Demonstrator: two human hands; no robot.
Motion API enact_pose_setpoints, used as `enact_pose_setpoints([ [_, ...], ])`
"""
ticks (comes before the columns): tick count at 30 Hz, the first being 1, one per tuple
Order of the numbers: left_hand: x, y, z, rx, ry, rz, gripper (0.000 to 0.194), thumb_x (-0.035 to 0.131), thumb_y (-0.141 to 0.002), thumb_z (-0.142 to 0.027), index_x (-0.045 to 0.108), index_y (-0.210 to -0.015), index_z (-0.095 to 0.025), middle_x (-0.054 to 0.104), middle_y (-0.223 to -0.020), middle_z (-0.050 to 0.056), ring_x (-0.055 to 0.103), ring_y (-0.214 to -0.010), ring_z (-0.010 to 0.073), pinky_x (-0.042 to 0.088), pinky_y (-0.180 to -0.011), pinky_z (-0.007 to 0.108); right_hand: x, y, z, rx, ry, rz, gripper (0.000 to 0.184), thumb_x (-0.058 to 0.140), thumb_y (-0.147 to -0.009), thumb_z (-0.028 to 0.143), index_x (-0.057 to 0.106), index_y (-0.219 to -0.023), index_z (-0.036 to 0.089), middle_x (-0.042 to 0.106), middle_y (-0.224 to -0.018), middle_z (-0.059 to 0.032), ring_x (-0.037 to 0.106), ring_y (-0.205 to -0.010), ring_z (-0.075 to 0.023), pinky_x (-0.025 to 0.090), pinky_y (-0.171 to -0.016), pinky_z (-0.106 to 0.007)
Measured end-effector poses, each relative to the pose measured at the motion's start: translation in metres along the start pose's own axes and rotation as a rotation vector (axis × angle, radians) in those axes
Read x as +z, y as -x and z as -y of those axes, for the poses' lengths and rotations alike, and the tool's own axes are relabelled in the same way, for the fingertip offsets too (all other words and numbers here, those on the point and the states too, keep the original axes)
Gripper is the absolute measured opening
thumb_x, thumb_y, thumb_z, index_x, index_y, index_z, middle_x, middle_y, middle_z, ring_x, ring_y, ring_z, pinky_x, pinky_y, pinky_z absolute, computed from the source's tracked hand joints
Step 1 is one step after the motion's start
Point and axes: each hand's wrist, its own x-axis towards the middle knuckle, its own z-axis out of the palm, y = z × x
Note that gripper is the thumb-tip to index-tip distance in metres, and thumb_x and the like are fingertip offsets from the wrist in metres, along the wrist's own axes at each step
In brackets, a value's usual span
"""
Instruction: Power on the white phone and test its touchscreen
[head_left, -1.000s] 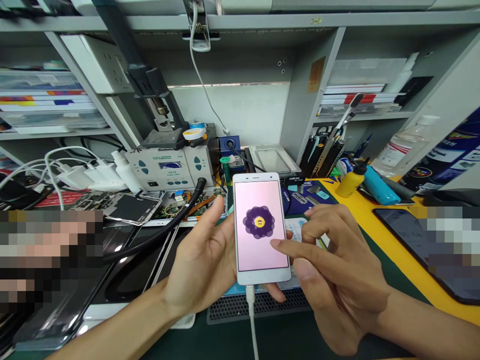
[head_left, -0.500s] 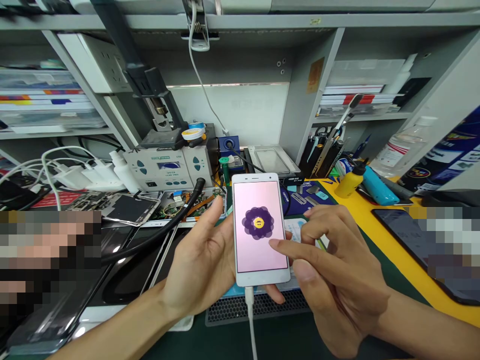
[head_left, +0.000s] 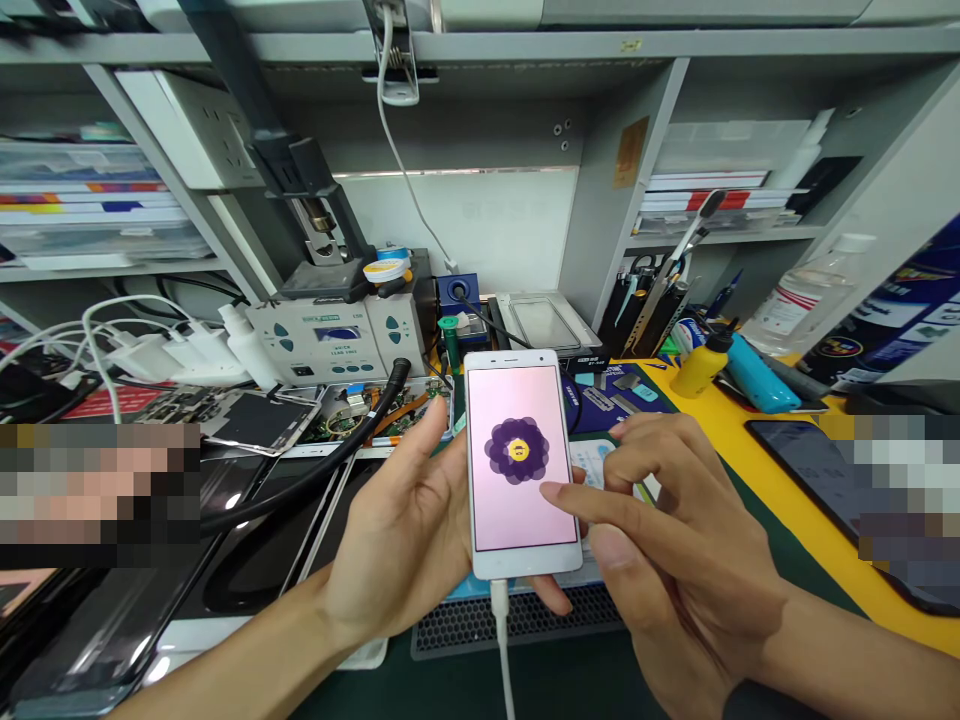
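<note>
A white smartphone (head_left: 523, 525) stands nearly upright in the middle of the view. Its lit pink screen shows a dark purple flower with a yellow centre. My left hand (head_left: 409, 530) holds the phone from behind and the left, its fingers partly hidden and its thumb clear of the edge. Into the phone's bottom end runs a white charging cable (head_left: 501, 615). My right hand (head_left: 675, 545) holds nothing; its index finger points at the lower right of the screen, with the other fingers bent. Whether that fingertip touches the glass I cannot tell.
Behind the phone stands a grey hot-air station (head_left: 330, 335) with a black hose (head_left: 322, 465) crossing to the left. Circuit boards (head_left: 349, 410) lie below it. At right are a yellow bottle (head_left: 701, 365), a dark phone (head_left: 810, 480) and a tool holder (head_left: 649, 310).
</note>
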Motion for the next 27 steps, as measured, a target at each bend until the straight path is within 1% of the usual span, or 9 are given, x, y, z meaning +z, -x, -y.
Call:
enact_pose_setpoints([
  [5, 0.0002, -0.0004, 0.0006, -0.005, -0.002, 0.000, 0.070, 0.013, -0.101, -0.059, 0.032, -0.156, -0.020, 0.062, -0.132, 0.019, 0.064, -0.110, 0.0334, 0.050, -0.088, 0.047, -0.0010, -0.0033, 0.0016, -0.011, 0.007, 0.013, 0.030, 0.051, -0.078, 0.009, 0.074, -0.095, 0.019, 0.048, -0.078, -0.0035, 0.050, -0.079, -0.0203, 0.047, -0.076, -0.048],
  [12, 0.0004, 0.0011, -0.0003, 0.000, -0.009, -0.003, 0.069, 0.012, -0.101, -0.059, 0.031, -0.156, -0.021, 0.061, -0.133, 0.019, 0.064, -0.110, 0.0336, 0.050, -0.088, 0.047, -0.0006, -0.0067, 0.0038, -0.013, -0.011, -0.009, 0.031, 0.050, -0.077, 0.007, 0.074, -0.095, 0.017, 0.047, -0.077, -0.0032, 0.048, -0.077, -0.0190, 0.046, -0.075, -0.046],
  [20, -0.0008, 0.0004, -0.0002, 0.003, -0.013, -0.011, 0.070, 0.013, -0.101, -0.059, 0.033, -0.155, -0.019, 0.061, -0.133, 0.019, 0.063, -0.113, 0.0342, 0.050, -0.090, 0.048, -0.0024, 0.0016, -0.0023, -0.018, -0.019, 0.034, 0.030, 0.053, -0.076, 0.009, 0.075, -0.095, 0.014, 0.048, -0.081, -0.0046, 0.049, -0.082, -0.0204, 0.045, -0.079, -0.047],
  [23, -0.0015, 0.0013, 0.0003, -0.003, -0.019, -0.026, 0.070, 0.014, -0.101, -0.060, 0.034, -0.155, -0.018, 0.061, -0.134, 0.019, 0.063, -0.114, 0.0343, 0.049, -0.091, 0.048, -0.0022, 0.0014, -0.0017, -0.019, -0.031, 0.041, 0.030, 0.052, -0.076, 0.009, 0.076, -0.094, 0.012, 0.047, -0.080, -0.0047, 0.049, -0.082, -0.0202, 0.045, -0.079, -0.047],
  [27, -0.0014, 0.0014, 0.0004, -0.007, -0.009, -0.027, 0.070, 0.016, -0.101, -0.061, 0.033, -0.155, -0.018, 0.061, -0.135, 0.019, 0.062, -0.115, 0.0342, 0.048, -0.093, 0.048, -0.0031, -0.0025, 0.0003, -0.041, -0.037, 0.061, 0.030, 0.051, -0.076, 0.008, 0.076, -0.092, 0.013, 0.048, -0.077, -0.0041, 0.047, -0.078, -0.0190, 0.045, -0.078, -0.047],
])
